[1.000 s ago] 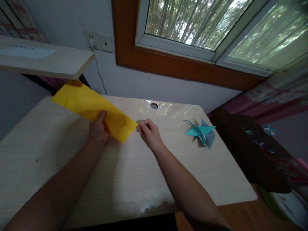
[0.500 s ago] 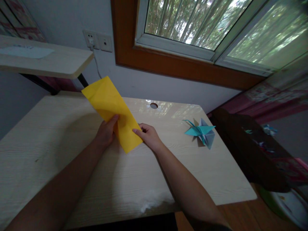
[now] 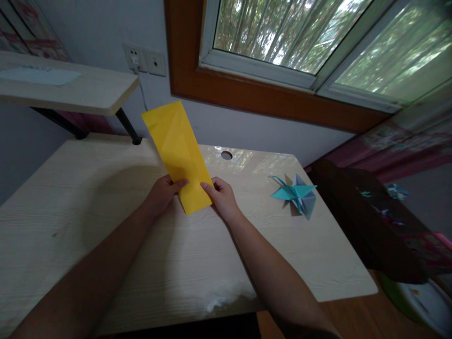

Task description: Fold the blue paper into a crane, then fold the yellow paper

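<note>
Yellow folded paper strip (image 3: 180, 153) pinched at bottom by left hand (image 3: 163, 193) and right hand (image 3: 222, 197); uneven grip could skew the crease.

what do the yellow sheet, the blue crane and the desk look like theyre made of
Yellow sheet: thin matte paper, going by its faint crease lines. Blue crane: folded paper, with sharp flat facets and points. Desk: probably wood-grain laminate board, pale printed-looking grain with a glossy glare near the window; solid wood cannot be ruled out.
</note>
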Demonstrator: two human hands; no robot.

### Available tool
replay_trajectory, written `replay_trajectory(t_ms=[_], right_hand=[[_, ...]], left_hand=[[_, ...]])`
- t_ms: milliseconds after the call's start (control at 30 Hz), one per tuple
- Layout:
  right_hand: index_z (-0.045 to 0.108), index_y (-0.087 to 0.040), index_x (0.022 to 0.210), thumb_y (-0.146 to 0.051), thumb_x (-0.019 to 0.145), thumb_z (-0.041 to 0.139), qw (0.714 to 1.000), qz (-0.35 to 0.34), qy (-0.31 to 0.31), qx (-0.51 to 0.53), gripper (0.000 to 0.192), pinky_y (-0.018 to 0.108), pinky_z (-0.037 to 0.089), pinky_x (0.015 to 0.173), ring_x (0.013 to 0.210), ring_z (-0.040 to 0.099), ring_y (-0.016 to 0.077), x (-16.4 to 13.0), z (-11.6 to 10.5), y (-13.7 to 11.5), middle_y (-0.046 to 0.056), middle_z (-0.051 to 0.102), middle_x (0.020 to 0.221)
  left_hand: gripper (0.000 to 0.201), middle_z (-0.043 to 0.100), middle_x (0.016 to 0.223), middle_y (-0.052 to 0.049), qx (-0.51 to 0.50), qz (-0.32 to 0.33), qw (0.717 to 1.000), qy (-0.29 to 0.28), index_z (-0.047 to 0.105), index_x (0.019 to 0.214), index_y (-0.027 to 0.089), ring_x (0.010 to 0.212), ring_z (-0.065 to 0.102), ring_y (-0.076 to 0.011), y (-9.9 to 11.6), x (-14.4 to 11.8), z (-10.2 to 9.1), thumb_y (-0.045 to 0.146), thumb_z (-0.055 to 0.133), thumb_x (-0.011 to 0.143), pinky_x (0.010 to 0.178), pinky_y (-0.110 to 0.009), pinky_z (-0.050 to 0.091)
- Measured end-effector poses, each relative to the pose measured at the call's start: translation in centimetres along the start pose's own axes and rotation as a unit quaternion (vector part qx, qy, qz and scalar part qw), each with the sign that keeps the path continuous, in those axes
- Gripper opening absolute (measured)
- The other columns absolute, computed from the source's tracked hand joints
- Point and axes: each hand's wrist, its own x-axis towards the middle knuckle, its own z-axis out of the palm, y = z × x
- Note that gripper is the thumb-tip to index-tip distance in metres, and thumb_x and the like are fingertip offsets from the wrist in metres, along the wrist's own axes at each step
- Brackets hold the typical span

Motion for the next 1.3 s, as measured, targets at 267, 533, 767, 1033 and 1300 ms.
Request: replay_trajectory(t_ms=[267,533,767,1033,1300], right_hand=[[0.063,-0.021,0.075,-0.055,0.075,0.079,1.0,0.001,0.005,0.022,0.038,0.026,0.04,0.057,0.06,0.051,0.0132,0.1,0.2,0.0,-0.001,0.061,0.068],[0.067,-0.02,0.075,-0.053,0.077,0.078,1.0,-0.005,0.001,0.022,0.035,0.027,0.04,0.059,0.06,0.052,0.0132,-0.1,0.2,-0.2,-0.001,0.062,0.068],[0.069,-0.02,0.076,-0.052,0.081,0.073,1.0,-0.028,-0.003,-0.005,0.033,0.027,0.041,0.062,0.063,0.054,0.014,0.0,0.0,0.0,0.0,0.065,0.07],[0.072,-0.021,0.082,-0.048,0.08,0.076,0.998,-0.043,-0.024,-0.026,0.028,0.027,0.04,0.059,0.059,0.053,0.0129,0.0,0.0,-0.2,-0.001,0.063,0.066],[0.073,-0.021,0.083,-0.046,0.077,0.079,0.999,-0.033,-0.026,-0.023,0.026,0.027,0.041,0.059,0.06,0.052,0.0129,0.0,0.1,-0.4,-0.001,0.062,0.066]], left_hand=[[0.038,0.076,0.114,-0.01,-0.041,0.033,0.998,0.025,0.076,0.108,0.02,0.099,0.071,-0.0273,-0.4,0.6,-0.3,0.041,0.081,0.078,0.09,-0.042,0.059],[0.032,0.075,0.101,-0.007,-0.074,0.052,0.994,0.067,0.075,0.101,0.019,0.087,0.068,-0.0205,0.0,0.6,-0.2,0.039,0.082,0.077,0.083,-0.034,0.058],[0.027,0.071,0.086,-0.004,-0.075,0.078,0.986,0.129,0.074,0.093,0.018,0.072,0.063,-0.0149,0.0,0.9,-0.5,0.037,0.081,0.076,0.064,-0.024,0.051],[0.024,0.071,0.086,-0.004,-0.087,0.112,0.976,0.166,0.074,0.093,0.019,0.074,0.065,-0.0167,0.1,1.2,-0.5,0.036,0.079,0.077,0.071,-0.028,0.055],[0.019,0.064,0.076,0.0,-0.083,0.131,0.966,0.206,0.07,0.085,0.019,0.066,0.059,-0.0135,0.1,1.3,-0.9,0.034,0.078,0.078,0.059,-0.023,0.048]])
